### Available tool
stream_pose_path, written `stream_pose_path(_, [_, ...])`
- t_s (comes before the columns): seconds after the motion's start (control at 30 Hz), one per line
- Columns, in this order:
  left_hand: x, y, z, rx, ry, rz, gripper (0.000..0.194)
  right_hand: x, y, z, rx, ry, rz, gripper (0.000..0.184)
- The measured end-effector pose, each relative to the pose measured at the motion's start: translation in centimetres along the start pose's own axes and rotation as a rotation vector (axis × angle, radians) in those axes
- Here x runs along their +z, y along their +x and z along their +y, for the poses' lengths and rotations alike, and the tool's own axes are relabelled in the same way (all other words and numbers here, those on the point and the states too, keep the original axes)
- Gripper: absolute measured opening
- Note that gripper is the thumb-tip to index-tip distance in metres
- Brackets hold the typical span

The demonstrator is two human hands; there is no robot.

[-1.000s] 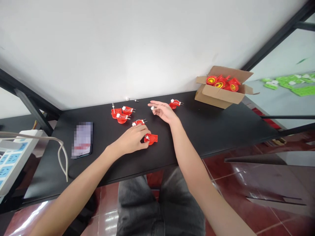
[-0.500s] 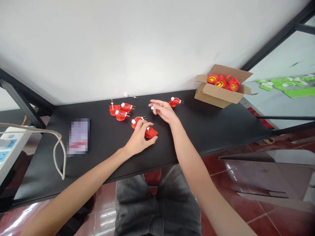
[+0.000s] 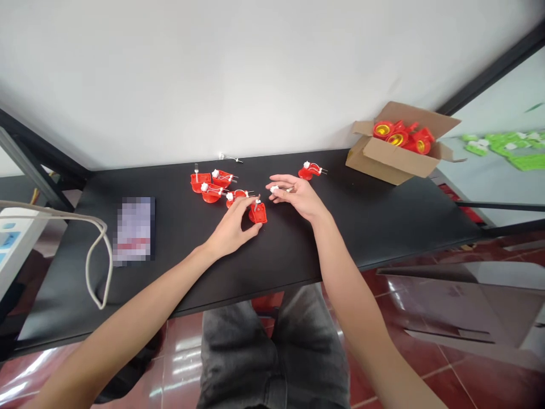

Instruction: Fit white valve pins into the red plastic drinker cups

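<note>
Head view:
1. Left hand (image 3: 232,232) pinches a red plastic fitting (image 3: 258,213), fingers curled over it, mid-frame.
2. Right hand (image 3: 298,196) pinches a small white piece (image 3: 275,188) between pressed fingertips, near it.
3. Black table (image 3: 383,227) holds more red fittings (image 3: 208,190), upper middle.

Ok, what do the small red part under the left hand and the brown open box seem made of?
The small red part looks like moulded plastic, glossy with a smooth, even colour. The brown open box looks like cardboard: matte, with thin creased flaps.

Red plastic fitting (image 3: 258,213), white pin atop, tilted
</note>
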State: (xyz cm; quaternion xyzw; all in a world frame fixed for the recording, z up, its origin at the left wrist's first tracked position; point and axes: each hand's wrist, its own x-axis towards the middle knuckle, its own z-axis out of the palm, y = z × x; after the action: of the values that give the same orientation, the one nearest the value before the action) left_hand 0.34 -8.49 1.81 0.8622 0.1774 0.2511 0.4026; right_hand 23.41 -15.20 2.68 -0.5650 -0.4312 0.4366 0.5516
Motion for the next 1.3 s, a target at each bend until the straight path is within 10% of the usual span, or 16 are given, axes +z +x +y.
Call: stream_pose_path(1.3, [0.8,-0.3,0.2,-0.057,0.002,0.084,0.049,3.3,-0.6,-0.5,-0.025,-0.165,-0.106,0.027])
